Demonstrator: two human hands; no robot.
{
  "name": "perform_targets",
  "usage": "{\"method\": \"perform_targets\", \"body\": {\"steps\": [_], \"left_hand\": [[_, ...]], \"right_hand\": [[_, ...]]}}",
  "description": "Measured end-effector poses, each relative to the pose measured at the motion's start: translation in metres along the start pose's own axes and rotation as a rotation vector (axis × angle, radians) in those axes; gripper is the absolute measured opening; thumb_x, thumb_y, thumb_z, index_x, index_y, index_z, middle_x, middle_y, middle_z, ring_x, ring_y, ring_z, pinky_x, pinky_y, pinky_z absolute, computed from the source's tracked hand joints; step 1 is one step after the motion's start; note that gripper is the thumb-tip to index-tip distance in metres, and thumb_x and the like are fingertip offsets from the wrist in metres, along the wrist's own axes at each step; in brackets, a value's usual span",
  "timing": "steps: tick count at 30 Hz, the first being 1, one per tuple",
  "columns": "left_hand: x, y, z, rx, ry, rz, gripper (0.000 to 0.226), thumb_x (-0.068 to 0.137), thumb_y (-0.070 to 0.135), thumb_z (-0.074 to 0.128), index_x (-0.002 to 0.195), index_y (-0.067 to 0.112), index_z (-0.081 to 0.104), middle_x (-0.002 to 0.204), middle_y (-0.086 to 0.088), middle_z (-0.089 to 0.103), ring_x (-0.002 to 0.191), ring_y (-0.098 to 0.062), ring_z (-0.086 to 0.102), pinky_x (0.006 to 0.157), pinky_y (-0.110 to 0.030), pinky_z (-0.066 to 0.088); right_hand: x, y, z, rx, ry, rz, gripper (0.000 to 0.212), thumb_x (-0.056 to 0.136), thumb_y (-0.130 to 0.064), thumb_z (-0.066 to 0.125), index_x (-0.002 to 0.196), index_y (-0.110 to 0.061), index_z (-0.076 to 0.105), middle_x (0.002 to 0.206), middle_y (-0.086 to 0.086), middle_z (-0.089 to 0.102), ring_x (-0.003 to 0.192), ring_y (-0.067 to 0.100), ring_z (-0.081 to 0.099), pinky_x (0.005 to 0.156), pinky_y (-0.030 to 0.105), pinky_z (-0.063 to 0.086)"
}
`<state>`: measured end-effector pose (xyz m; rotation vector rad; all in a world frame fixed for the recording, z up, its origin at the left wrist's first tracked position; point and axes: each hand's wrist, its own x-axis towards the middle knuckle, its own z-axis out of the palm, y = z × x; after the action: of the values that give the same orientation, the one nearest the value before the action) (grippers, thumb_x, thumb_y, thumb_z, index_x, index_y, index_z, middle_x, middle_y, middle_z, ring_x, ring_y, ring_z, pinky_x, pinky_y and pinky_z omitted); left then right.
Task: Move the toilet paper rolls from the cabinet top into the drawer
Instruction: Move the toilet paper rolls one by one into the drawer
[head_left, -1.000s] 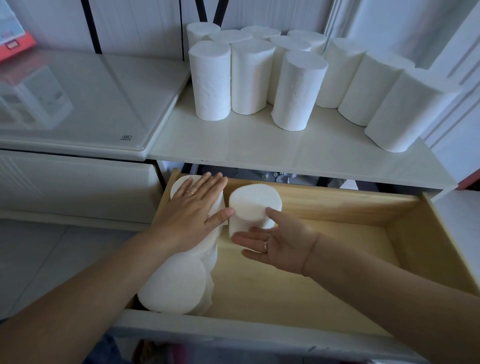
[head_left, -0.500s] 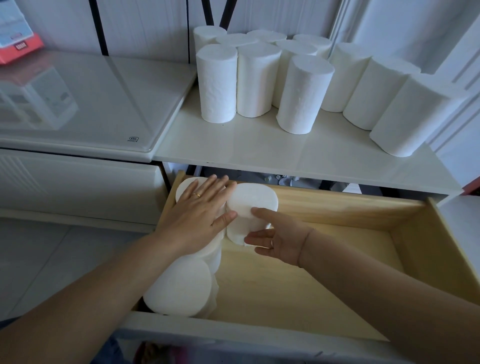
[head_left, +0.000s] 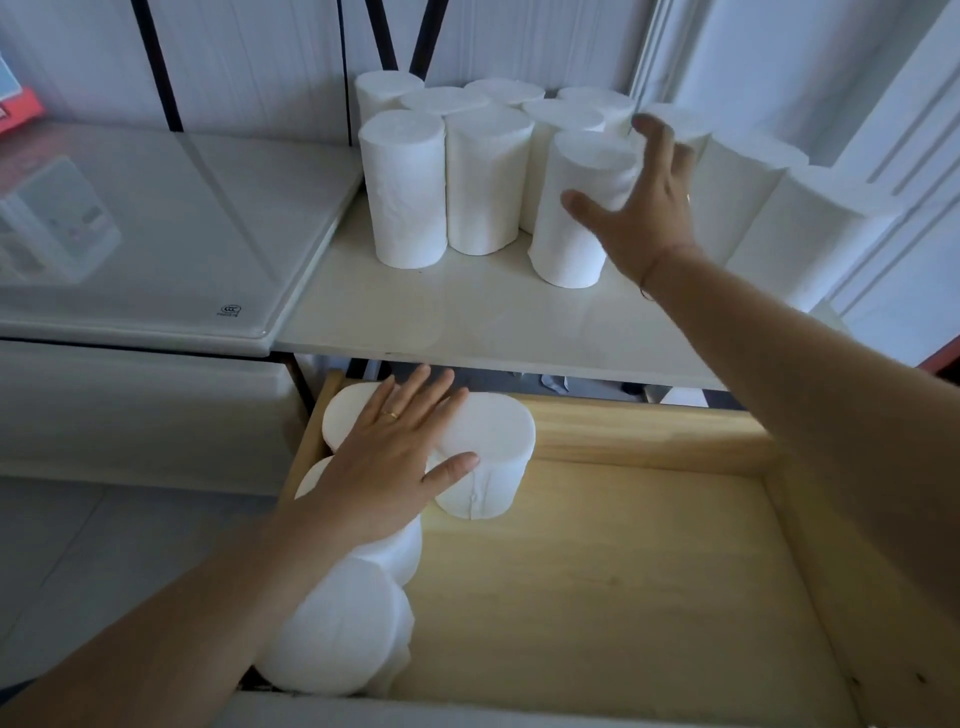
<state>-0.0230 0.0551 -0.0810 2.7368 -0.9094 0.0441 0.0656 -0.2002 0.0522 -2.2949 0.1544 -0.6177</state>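
Several white toilet paper rolls (head_left: 452, 176) stand upright on the white cabinet top (head_left: 467, 322). My right hand (head_left: 639, 208) is spread open around the front roll (head_left: 566, 234), fingers at its top and side, not clearly closed on it. Below, the wooden drawer (head_left: 649, 571) is pulled out. Several rolls stand in a column along its left side, one (head_left: 337, 639) nearest me. Another roll (head_left: 488, 462) stands beside them at the back. My left hand (head_left: 389, 462) lies flat and open on top of the back rolls.
A glossy white appliance lid (head_left: 156, 228) adjoins the cabinet top on the left. A red-edged box (head_left: 15, 109) sits at the far left. More rolls (head_left: 810, 244) lean along the right wall. The drawer's bare wooden floor spans its middle and right.
My right hand has let go of the roll it set in the drawer and risen to the front roll on the cabinet top. My left hand stays flat on the drawer rolls.
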Motion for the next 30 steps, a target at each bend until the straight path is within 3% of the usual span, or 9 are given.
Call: {"method": "perform_targets", "body": {"steps": [3,6,10,14,16,18,20,25,30], "left_hand": [[0.0,-0.002,0.001,0.017,0.0,-0.007,0.078,0.084,0.07,0.001,0.148,0.027,0.003,0.155,0.011,-0.009,0.139,-0.002,-0.022,0.114,-0.028,-0.013],[0.001,-0.001,0.001,0.021,0.001,-0.011,0.077,0.084,0.07,0.001,0.148,0.027,0.003,0.154,0.011,-0.009,0.139,-0.003,-0.021,0.114,-0.028,-0.012],[0.001,-0.001,0.0,0.019,0.003,-0.011,0.077,0.085,0.069,0.002,0.148,0.026,0.004,0.155,0.01,-0.004,0.141,-0.005,-0.017,0.115,-0.03,-0.009],[0.001,-0.001,0.001,0.022,-0.004,-0.005,0.074,0.086,0.069,0.002,0.148,0.028,0.002,0.156,0.011,-0.004,0.14,-0.003,-0.018,0.116,-0.031,-0.008],[0.0,-0.001,0.001,0.022,-0.017,-0.004,0.073,0.086,0.068,0.001,0.148,0.03,0.001,0.156,0.012,-0.005,0.14,-0.002,-0.019,0.116,-0.031,-0.009],[0.001,-0.001,0.002,0.02,-0.028,0.0,0.073,0.085,0.069,-0.001,0.147,0.031,-0.002,0.155,0.013,-0.007,0.139,-0.001,-0.02,0.115,-0.031,-0.01],[0.0,-0.001,0.002,0.024,-0.041,0.003,0.07,0.083,0.07,-0.004,0.144,0.035,-0.011,0.154,0.016,-0.01,0.138,0.001,-0.022,0.115,-0.029,-0.011],[-0.001,0.0,0.001,0.022,-0.07,-0.01,0.074,0.081,0.071,-0.005,0.146,0.034,-0.006,0.155,0.015,-0.006,0.135,0.004,-0.02,0.113,-0.026,-0.014],[-0.002,0.003,-0.002,0.054,-0.075,-0.006,0.076,0.081,0.069,-0.004,0.147,0.03,-0.004,0.156,0.012,-0.007,0.138,0.001,-0.018,0.114,-0.028,-0.012]], "right_hand": [[0.032,0.001,0.016,-0.063,-0.01,0.041,0.069,0.077,-0.045,0.067,0.136,-0.026,0.036,0.14,0.006,0.032,0.114,0.029,0.052,0.092,0.034,0.046],[0.046,0.003,0.028,-0.104,0.027,0.106,0.062,0.073,-0.051,0.067,0.125,-0.025,0.046,0.13,0.003,0.041,0.087,0.024,0.056,0.071,0.029,0.042],[0.042,0.006,0.03,-0.048,0.13,0.114,0.056,0.069,-0.046,0.068,0.118,-0.026,0.05,0.119,-0.001,0.047,0.065,0.006,0.046,0.067,0.028,0.042],[0.01,0.007,0.011,0.055,0.091,0.046,0.05,0.07,-0.038,0.07,0.115,-0.027,0.053,0.113,-0.004,0.046,0.075,0.001,0.047,0.055,0.001,0.035],[-0.016,0.007,-0.006,0.071,0.046,-0.005,0.047,0.071,-0.036,0.072,0.114,-0.028,0.054,0.116,-0.002,0.051,0.089,0.01,0.05,0.06,-0.001,0.037],[-0.045,0.008,-0.026,0.076,-0.005,-0.077,0.047,0.071,-0.031,0.075,0.113,-0.026,0.055,0.12,0.003,0.055,0.099,0.016,0.054,0.079,0.019,0.048],[-0.08,0.009,-0.047,0.074,-0.053,-0.142,0.049,0.071,-0.027,0.079,0.113,-0.025,0.056,0.12,0.004,0.057,0.102,0.018,0.056,0.085,0.033,0.049],[-0.158,0.024,-0.081,0.054,-0.188,-0.278,0.056,0.064,-0.041,0.076,0.113,-0.031,0.051,0.121,-0.015,0.05,0.112,-0.009,0.046,0.086,0.006,0.038],[-0.184,0.062,-0.069,0.031,-0.409,-0.167,0.061,0.058,-0.017,0.089,0.106,-0.032,0.054,0.12,-0.009,0.053,0.112,0.01,0.052,0.092,0.02,0.044]]}}
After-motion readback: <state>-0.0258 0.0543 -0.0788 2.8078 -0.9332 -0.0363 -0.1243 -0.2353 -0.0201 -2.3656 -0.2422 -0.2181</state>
